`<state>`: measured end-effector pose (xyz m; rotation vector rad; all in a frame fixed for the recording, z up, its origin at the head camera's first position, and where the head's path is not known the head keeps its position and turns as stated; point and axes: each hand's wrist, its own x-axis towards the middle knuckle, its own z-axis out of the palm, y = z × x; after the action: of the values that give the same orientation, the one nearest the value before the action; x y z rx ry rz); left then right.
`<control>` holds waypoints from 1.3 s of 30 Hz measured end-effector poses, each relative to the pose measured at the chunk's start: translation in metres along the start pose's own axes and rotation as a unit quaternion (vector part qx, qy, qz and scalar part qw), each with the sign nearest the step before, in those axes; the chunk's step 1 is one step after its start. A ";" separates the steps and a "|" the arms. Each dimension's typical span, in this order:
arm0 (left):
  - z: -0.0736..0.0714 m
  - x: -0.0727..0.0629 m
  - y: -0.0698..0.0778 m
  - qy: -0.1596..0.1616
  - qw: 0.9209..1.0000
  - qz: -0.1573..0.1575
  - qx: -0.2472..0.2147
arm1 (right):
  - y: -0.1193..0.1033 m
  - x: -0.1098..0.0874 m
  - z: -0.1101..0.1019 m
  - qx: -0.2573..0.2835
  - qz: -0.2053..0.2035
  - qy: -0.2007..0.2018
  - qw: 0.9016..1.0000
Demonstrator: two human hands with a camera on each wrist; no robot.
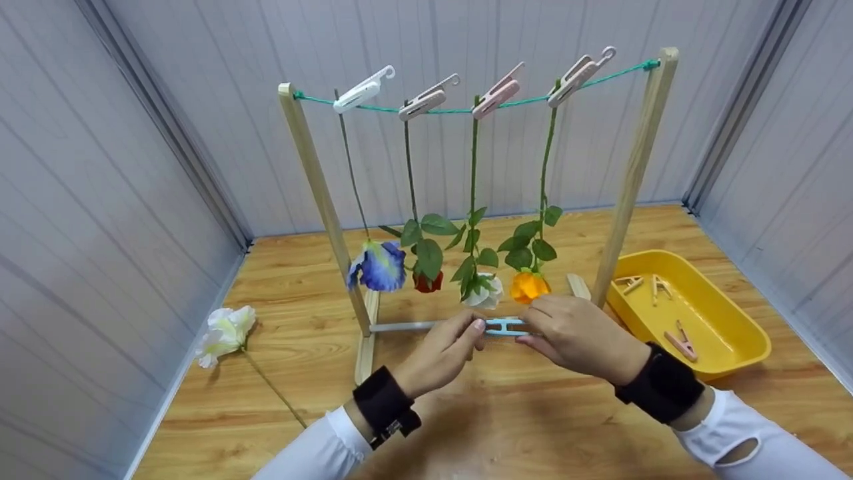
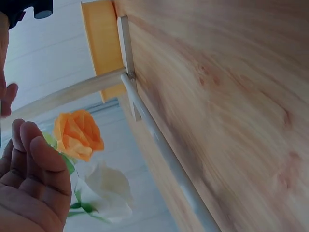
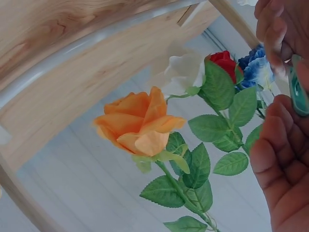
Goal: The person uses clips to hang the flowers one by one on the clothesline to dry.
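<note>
A light blue clothespin (image 1: 504,327) spans the gap between both hands, low in front of the rack. My left hand (image 1: 445,350) pinches its left end with thumb and fingers. The right hand (image 1: 578,333) grips the other end, its fingers covering that part. Just behind the hands hang an orange rose (image 1: 530,287) and a white rose (image 1: 485,293), heads down. Farther left hang a red rose (image 1: 428,283), partly behind leaves, and a blue flower (image 1: 378,267). In the right wrist view the clothespin (image 3: 298,92) shows at the right edge between the fingers.
Several clothespins (image 1: 496,100) fix the stems to a green cord (image 1: 526,101) strung between wooden posts (image 1: 636,173). A yellow tub (image 1: 733,320) with a few clothespins stands at right. One white flower (image 1: 226,331) lies on the table at left. A pale bar (image 1: 403,327) joins the rack's feet.
</note>
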<state>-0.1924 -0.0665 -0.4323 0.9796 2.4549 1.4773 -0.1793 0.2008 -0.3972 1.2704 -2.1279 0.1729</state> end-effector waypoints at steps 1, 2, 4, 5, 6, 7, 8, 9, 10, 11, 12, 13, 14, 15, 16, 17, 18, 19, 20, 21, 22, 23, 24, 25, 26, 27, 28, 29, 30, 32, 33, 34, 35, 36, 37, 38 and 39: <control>-0.003 -0.001 -0.001 0.005 1.000 -0.002 0.010 | 0.001 -0.001 0.000 0.000 0.002 0.004 1.000; -0.006 -0.003 -0.003 0.011 1.000 -0.001 0.018 | 0.001 -0.002 0.000 0.001 0.003 0.010 1.000; -0.012 -0.005 -0.005 0.021 0.999 0.007 0.040 | 0.002 -0.003 0.000 0.002 0.006 0.020 1.000; -0.016 -0.007 -0.007 0.025 0.998 0.013 0.054 | 0.002 -0.004 0.001 0.002 0.008 0.023 1.000; -0.020 -0.008 -0.008 0.028 0.997 0.018 0.067 | 0.002 -0.005 0.001 0.003 0.009 0.027 1.000; -0.025 -0.010 -0.010 0.030 0.996 0.023 0.080 | 0.003 -0.005 0.001 0.004 0.010 0.031 0.999; -0.031 -0.013 -0.011 0.031 0.995 0.026 0.096 | 0.003 -0.006 0.002 0.005 0.011 0.034 0.999; -0.037 -0.015 -0.013 0.031 0.993 0.029 0.113 | 0.002 -0.007 0.002 0.005 0.012 0.037 0.999; -0.044 -0.018 -0.015 0.031 0.991 0.028 0.131 | 0.002 -0.008 0.002 0.004 0.014 0.039 0.999; -0.051 -0.022 -0.017 0.029 0.988 0.021 0.148 | 0.002 -0.009 0.002 0.003 0.016 0.041 0.999; -0.058 -0.026 -0.019 0.028 0.986 0.013 0.165 | 0.002 -0.009 0.002 0.002 0.017 0.044 0.999; -0.066 -0.030 -0.021 0.028 0.982 0.004 0.184 | 0.002 -0.010 0.002 0.002 0.018 0.047 0.999; -0.073 -0.034 -0.024 0.027 0.979 -0.007 0.204 | 0.002 -0.010 0.001 0.000 0.019 0.050 0.999; -0.081 -0.039 -0.026 0.026 0.974 -0.020 0.223 | 0.003 -0.011 0.001 -0.001 0.020 0.053 0.998; -0.087 -0.044 -0.028 0.025 0.969 -0.033 0.245 | 0.003 -0.011 0.001 -0.002 0.019 0.055 0.998; -0.094 -0.049 -0.031 0.023 0.962 -0.046 0.268 | 0.003 -0.012 0.001 -0.002 0.019 0.056 0.998; -0.099 -0.054 -0.033 0.023 0.955 -0.055 0.292 | 0.004 -0.012 0.001 -0.001 0.018 0.056 0.998; -0.104 -0.059 -0.036 0.020 0.947 -0.064 0.315 | 0.004 -0.013 0.001 0.000 0.018 0.054 0.998; -0.109 -0.064 -0.038 0.018 0.938 -0.072 0.339 | 0.004 -0.013 0.001 0.000 0.018 0.051 0.999; -0.113 -0.069 -0.041 0.015 0.930 -0.077 0.360 | 0.004 -0.014 0.000 0.001 0.018 0.047 0.999; -0.116 -0.074 -0.044 0.015 0.921 -0.079 0.382 | 0.004 -0.015 0.000 0.001 0.019 0.042 0.999; -0.120 -0.078 -0.047 0.016 0.913 -0.080 0.400 | 0.005 -0.015 -0.001 0.002 0.020 0.039 0.999; -0.123 -0.082 -0.051 0.020 0.905 -0.078 0.418 | 0.005 -0.016 -0.001 0.002 0.022 0.035 0.999; -0.125 -0.085 -0.055 0.025 0.897 -0.076 0.435 | 0.005 -0.016 -0.002 0.000 0.025 0.032 0.999; -0.128 -0.088 -0.059 0.030 0.888 -0.074 0.453 | 0.005 -0.016 -0.002 -0.002 0.027 0.030 0.999; -0.130 -0.092 -0.063 0.037 0.878 -0.069 0.472 | 0.005 -0.016 -0.003 -0.004 0.030 0.028 0.999; -0.132 -0.095 -0.069 0.046 0.866 -0.063 0.494 | 0.005 -0.016 -0.004 -0.006 0.032 0.026 0.999; -0.134 -0.098 -0.074 0.053 0.854 -0.058 0.514 | 0.005 -0.017 -0.004 -0.008 0.033 0.026 0.999; -0.136 -0.101 -0.079 0.060 0.841 -0.053 0.535 | 0.005 -0.017 -0.004 -0.010 0.033 0.025 0.999; -0.139 -0.108 -0.089 0.072 0.815 -0.047 0.573 | 0.006 -0.018 -0.004 -0.014 0.030 0.027 0.999; -0.140 -0.111 -0.093 0.077 0.803 -0.046 0.590 | 0.006 -0.018 -0.004 -0.015 0.028 0.029 0.999; -0.142 -0.114 -0.098 0.080 0.793 -0.046 0.602 | 0.006 -0.019 -0.003 -0.016 0.025 0.033 0.999; -0.143 -0.117 -0.101 0.080 0.787 -0.050 0.610 | 0.006 -0.020 -0.003 -0.017 0.023 0.037 0.999; -0.144 -0.120 -0.105 0.078 0.782 -0.057 0.616 | 0.006 -0.020 -0.003 -0.017 0.022 0.041 0.999; -0.144 -0.123 -0.108 0.072 0.780 -0.066 0.618 | 0.007 -0.021 -0.003 -0.017 0.020 0.045 0.999; -0.145 -0.126 -0.111 0.062 0.780 -0.076 0.618 | 0.007 -0.021 -0.002 -0.017 0.019 0.049 0.998; -0.145 -0.128 -0.114 0.051 0.784 -0.087 0.613 | 0.007 -0.022 -0.002 -0.015 0.020 0.052 0.998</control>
<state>-0.2044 -0.2860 -0.4794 0.6706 3.3624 -0.3570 -0.1768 0.2212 -0.4067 1.1779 -2.0602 0.2179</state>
